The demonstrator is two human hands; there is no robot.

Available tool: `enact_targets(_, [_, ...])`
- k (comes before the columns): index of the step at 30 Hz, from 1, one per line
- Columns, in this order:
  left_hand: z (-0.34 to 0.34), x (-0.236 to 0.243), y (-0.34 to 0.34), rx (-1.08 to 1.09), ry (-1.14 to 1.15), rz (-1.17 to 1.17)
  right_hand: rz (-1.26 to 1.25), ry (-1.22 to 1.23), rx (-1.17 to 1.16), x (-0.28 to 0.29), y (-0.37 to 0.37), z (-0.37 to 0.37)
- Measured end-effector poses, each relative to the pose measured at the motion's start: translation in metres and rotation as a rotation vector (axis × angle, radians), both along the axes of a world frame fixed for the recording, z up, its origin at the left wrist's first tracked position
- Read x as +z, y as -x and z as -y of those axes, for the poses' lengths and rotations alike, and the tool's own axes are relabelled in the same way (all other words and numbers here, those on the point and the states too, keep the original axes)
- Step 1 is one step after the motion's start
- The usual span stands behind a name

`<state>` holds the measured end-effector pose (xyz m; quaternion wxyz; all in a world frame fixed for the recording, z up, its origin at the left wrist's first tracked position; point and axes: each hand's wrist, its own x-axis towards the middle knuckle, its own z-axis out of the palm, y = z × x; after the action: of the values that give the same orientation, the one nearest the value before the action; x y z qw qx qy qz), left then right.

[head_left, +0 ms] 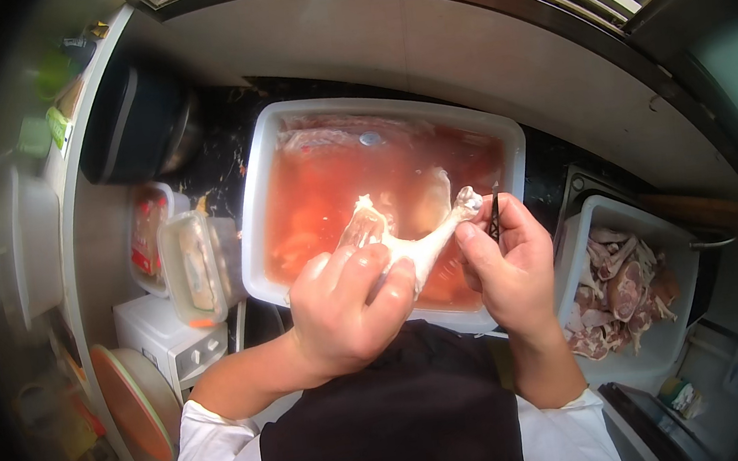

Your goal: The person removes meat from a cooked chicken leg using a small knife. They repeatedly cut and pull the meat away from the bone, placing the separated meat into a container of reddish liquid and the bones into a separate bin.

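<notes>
Over the tub [252, 236], my left hand [350, 302] is clasping an unfinished-looking leg [426, 248], my right hand [517, 254] pinching its tip [469, 201]; meat [627, 291] is lying right of the tub, perhaps done.

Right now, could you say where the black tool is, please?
In the head view, the black tool is at the right hand, just right of the leg.

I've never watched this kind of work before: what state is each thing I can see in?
Left hand: closed on the thick part of the meat leg.
Right hand: curled at its bony end, holding a slim dark tool.
Meat leg: raw-looking, held over the large white tub.
Large white tub: open, containing reddish liquid.
Smaller white tub: open, holding heaped meat pieces.
White sleeves: clear of the wrists.
</notes>
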<state>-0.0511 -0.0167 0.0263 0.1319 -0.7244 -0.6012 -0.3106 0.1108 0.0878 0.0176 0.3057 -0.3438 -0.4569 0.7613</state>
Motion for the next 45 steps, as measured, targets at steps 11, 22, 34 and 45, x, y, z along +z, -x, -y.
enact_targets(11, [0.003, 0.005, -0.005, 0.0, -0.023, -0.097, -0.307, 0.348, 0.026, 0.009, 0.0, 0.003])
enact_targets(22, [0.002, 0.003, -0.006, 0.008, -0.053, -0.12, -0.366, 0.455, -0.019, 0.008, 0.003, 0.011])
enact_targets(34, [-0.003, 0.01, 0.007, -0.002, -0.084, -0.294, 0.101, -0.327, -0.109, 0.0, -0.007, 0.016])
enact_targets(45, [-0.007, 0.021, 0.011, -0.053, -0.091, -0.378, 0.451, -1.033, -0.033, 0.005, -0.012, 0.01])
